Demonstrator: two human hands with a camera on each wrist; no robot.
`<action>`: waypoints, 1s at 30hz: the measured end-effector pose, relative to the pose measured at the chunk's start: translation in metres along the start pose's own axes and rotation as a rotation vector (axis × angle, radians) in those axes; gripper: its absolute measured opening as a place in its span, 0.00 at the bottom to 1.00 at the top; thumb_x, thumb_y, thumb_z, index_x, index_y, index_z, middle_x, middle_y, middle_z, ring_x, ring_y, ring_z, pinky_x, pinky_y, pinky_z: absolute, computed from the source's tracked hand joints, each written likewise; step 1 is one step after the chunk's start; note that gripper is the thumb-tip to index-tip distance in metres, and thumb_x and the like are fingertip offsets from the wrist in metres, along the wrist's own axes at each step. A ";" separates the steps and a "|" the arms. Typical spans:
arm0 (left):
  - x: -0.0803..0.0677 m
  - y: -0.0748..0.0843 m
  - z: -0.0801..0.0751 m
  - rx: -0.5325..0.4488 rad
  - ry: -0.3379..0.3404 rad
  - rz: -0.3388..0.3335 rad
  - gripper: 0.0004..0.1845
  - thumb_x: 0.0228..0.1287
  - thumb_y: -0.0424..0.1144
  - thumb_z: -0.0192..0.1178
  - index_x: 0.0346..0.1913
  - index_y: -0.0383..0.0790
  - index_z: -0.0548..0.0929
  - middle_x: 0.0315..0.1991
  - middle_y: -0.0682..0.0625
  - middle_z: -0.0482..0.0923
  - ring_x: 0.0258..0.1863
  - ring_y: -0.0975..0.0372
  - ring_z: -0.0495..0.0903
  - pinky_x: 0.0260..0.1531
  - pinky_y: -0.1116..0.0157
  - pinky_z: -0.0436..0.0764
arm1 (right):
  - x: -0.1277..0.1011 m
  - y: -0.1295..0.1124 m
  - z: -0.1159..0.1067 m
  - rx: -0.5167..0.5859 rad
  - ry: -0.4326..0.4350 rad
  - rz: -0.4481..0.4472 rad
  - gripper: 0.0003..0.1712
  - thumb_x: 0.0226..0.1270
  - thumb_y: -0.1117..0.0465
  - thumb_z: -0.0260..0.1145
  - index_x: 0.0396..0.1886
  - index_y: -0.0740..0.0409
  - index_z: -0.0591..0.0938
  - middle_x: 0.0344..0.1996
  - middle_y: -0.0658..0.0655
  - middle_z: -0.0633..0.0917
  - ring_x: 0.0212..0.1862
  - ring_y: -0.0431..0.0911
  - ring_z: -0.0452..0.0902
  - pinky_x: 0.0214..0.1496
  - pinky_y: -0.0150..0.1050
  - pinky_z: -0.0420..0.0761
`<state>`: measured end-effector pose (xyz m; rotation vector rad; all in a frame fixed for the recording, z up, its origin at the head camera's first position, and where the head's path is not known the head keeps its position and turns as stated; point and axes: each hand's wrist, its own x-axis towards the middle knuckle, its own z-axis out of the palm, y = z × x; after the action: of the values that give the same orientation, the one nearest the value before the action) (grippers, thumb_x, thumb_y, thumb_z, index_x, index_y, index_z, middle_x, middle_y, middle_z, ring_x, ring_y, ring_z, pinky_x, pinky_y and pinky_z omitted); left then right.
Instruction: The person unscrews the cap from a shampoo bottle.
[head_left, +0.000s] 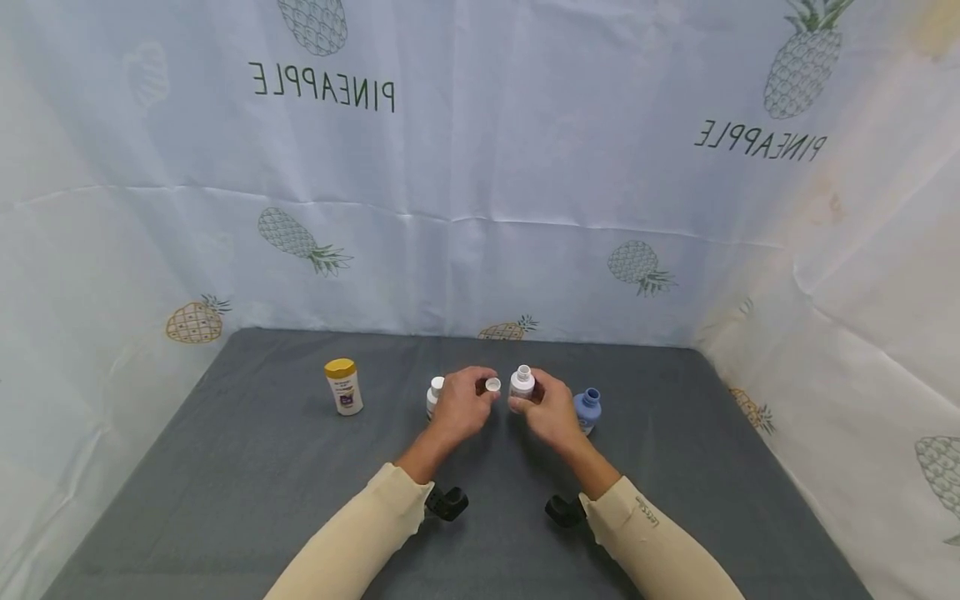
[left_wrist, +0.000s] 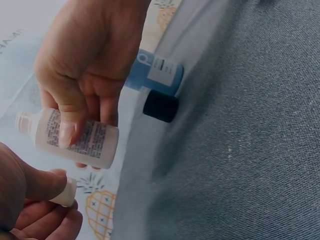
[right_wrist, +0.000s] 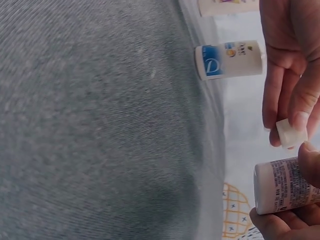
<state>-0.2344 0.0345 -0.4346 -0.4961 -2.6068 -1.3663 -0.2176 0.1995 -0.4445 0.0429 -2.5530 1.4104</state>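
Observation:
My left hand pinches a small white cap between thumb and fingers, its hollow side turned up in the head view. Close by, my right hand grips a small white bottle with its mouth uncovered. A gap separates cap and bottle. In the left wrist view, the right thumb lies across the printed label of the held bottle. The right wrist view shows the white cap just above the bottle's body. The bottle's neck is out of sight there.
Right of my right hand stands an uncapped blue bottle. A dark cap-like piece sits near it. Another white bottle, capped, is partly hidden by my left hand. Farther left stands a white bottle with a yellow lid. Grey cloth covers the table.

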 end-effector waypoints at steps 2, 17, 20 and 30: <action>0.000 -0.001 0.002 0.013 0.002 0.005 0.13 0.63 0.29 0.70 0.50 0.34 0.88 0.43 0.42 0.89 0.40 0.55 0.85 0.44 0.53 0.86 | 0.000 0.003 0.001 -0.005 0.005 0.010 0.22 0.62 0.73 0.74 0.57 0.69 0.83 0.53 0.68 0.88 0.57 0.59 0.86 0.60 0.56 0.85; -0.001 -0.016 0.013 0.120 -0.101 0.024 0.11 0.61 0.29 0.72 0.47 0.34 0.89 0.42 0.42 0.90 0.39 0.54 0.86 0.46 0.52 0.86 | 0.000 0.022 0.011 -0.005 -0.031 0.047 0.20 0.60 0.73 0.74 0.53 0.67 0.84 0.47 0.65 0.89 0.48 0.52 0.85 0.57 0.53 0.84; -0.001 -0.019 0.015 0.140 -0.110 0.034 0.12 0.60 0.29 0.73 0.48 0.35 0.89 0.42 0.43 0.90 0.40 0.54 0.87 0.45 0.53 0.86 | -0.001 0.023 0.012 0.013 -0.036 0.065 0.21 0.61 0.73 0.74 0.54 0.67 0.83 0.49 0.65 0.89 0.50 0.53 0.84 0.60 0.54 0.83; -0.003 -0.024 0.020 0.133 -0.152 0.047 0.13 0.61 0.28 0.71 0.49 0.35 0.88 0.45 0.42 0.90 0.44 0.52 0.87 0.48 0.51 0.85 | -0.002 0.031 0.014 0.012 -0.060 0.096 0.20 0.60 0.73 0.73 0.53 0.65 0.82 0.48 0.63 0.89 0.49 0.52 0.84 0.56 0.53 0.83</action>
<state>-0.2402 0.0376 -0.4652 -0.6603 -2.7640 -1.1749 -0.2227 0.2044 -0.4781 -0.0366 -2.6275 1.4804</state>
